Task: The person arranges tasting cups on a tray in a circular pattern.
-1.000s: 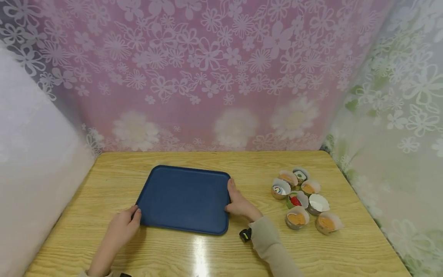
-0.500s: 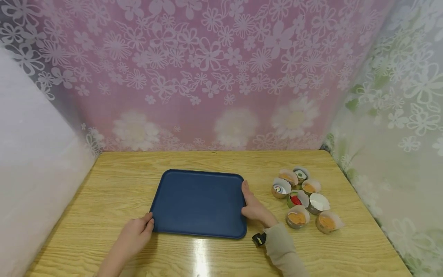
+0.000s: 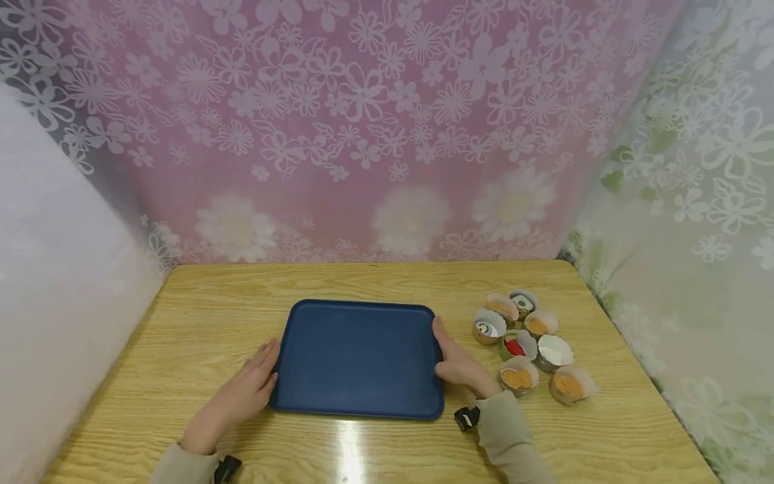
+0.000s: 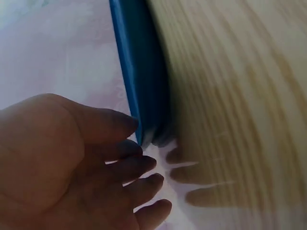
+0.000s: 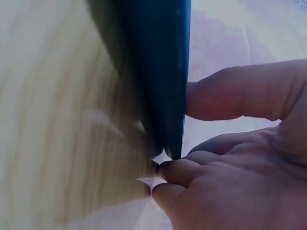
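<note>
A dark blue rectangular tray (image 3: 359,359) with a raised rim lies on the wooden table in the head view. At its left edge is my left hand (image 3: 242,393), fingers extended along the rim. The left wrist view shows that thumb touching the side of the tray (image 4: 139,62), with the other fingers spread below. My right hand (image 3: 461,366) lies against the opposite edge, fingers pointing toward the back. In the right wrist view the right thumb (image 5: 220,96) touches the tray's side (image 5: 165,62), and the fingertips are close to the tabletop.
To the right of the tray, several small round paper-lined cups (image 3: 515,378) stand clustered, some with orange contents and one with red. The wooden table (image 3: 211,296) ends at a pink floral curtain (image 3: 338,168) behind, with pale cloth at both sides.
The tray has slid right and slightly nearer, straightening a little, with both hands following. My left hand has gone from pinching the lower left edge to lying flat along the side.
</note>
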`<state>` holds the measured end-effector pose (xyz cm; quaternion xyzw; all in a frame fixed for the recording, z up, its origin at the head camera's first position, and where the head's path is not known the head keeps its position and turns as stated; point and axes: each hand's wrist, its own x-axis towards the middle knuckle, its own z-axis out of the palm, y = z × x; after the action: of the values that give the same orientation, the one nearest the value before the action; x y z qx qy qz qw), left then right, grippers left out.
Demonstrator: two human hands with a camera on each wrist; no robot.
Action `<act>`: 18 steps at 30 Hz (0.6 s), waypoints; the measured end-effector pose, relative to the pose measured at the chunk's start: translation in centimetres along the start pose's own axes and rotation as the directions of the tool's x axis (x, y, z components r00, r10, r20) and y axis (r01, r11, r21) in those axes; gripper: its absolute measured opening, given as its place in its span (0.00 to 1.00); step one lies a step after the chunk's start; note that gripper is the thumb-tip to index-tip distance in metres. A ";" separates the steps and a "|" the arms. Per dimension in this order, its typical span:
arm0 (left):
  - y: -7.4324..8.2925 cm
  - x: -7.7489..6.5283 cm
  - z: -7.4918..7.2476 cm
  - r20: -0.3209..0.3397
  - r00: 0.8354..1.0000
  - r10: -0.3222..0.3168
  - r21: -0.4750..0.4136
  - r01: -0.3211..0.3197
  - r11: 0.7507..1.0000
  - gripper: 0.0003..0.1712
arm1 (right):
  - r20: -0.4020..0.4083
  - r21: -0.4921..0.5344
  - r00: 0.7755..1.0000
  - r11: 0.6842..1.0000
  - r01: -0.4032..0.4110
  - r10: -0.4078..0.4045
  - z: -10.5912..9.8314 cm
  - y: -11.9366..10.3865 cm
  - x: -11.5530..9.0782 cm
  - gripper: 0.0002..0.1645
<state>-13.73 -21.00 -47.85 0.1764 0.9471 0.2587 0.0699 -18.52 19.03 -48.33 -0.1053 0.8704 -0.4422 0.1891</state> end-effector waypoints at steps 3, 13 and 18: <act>-0.4 0.5 0.5 0.021 0.999 0.027 -0.022 -0.026 0.999 0.34 | 0.016 0.012 1.000 1.000 -0.011 0.010 -0.4 0.2 -0.2 0.62; 0.6 0.3 1.6 0.003 0.997 0.075 0.007 -0.075 0.997 0.35 | 0.033 0.018 0.999 1.000 -0.002 0.002 -1.2 0.6 -0.9 0.61; 0.8 0.2 2.1 0.003 0.999 0.050 0.047 -0.050 0.998 0.35 | 0.045 0.050 0.999 0.999 -0.004 0.002 -1.6 0.8 -1.1 0.61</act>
<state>-13.23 -19.33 -49.20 0.2020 0.9482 0.2377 0.0599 -18.23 21.02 -47.88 -0.1091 0.8547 -0.4612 0.2117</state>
